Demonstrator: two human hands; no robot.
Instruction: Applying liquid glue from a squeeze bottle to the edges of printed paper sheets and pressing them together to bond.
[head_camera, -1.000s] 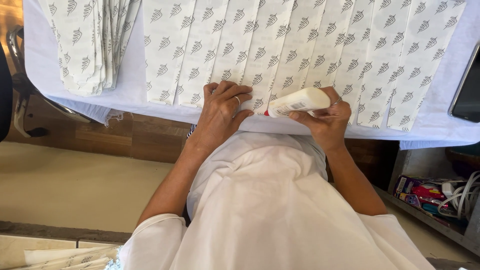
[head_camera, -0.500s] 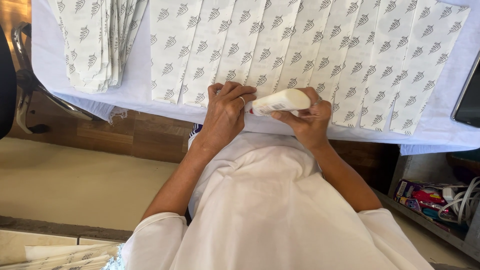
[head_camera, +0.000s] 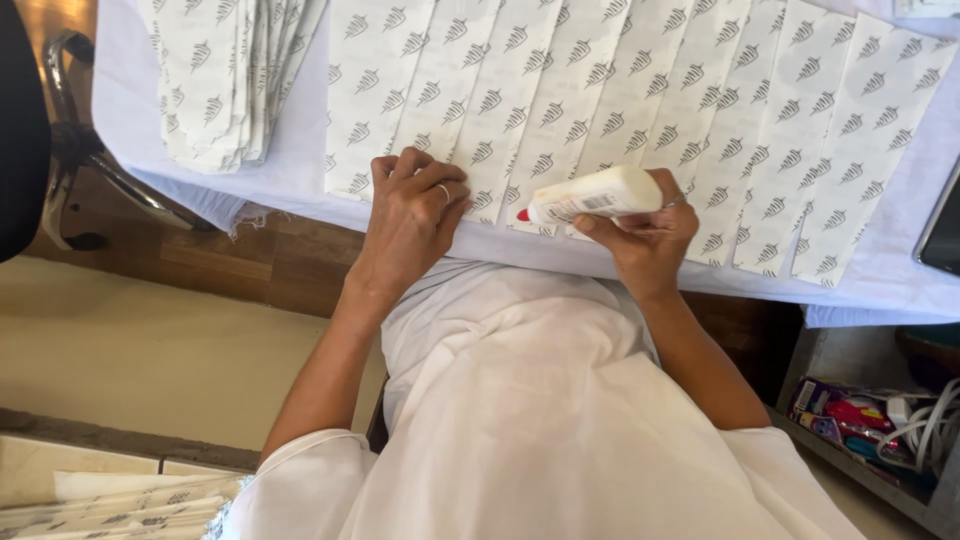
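White paper strips (head_camera: 560, 110) printed with a small grey leaf motif lie fanned across the cloth-covered table (head_camera: 300, 180), each overlapping the next so that only one long edge of every strip stays exposed, which we judge keeps those edges reachable in a row. Our left hand (head_camera: 415, 215) rests flat on the lower ends of the strips near the table's front edge, fingers spread and pressing down with nothing gripped, apparently to pin the fan so it does not slide. Our right hand (head_camera: 645, 235) is closed around a white glue bottle (head_camera: 590, 195), fingers and thumb wrapped about its body, and holds it nearly level with the red tip pointing left toward the left hand, just above the strips' bottom edge; we cannot tell whether the tip touches the paper. A second stack of the same printed strips (head_camera: 225, 80) sits apart at the left of the table, squared up rather than fanned. Below the table at the right, a shelf (head_camera: 880, 430) holds a tangle of cables and coloured packets, and more printed sheets (head_camera: 110, 500) lie at the lower left.
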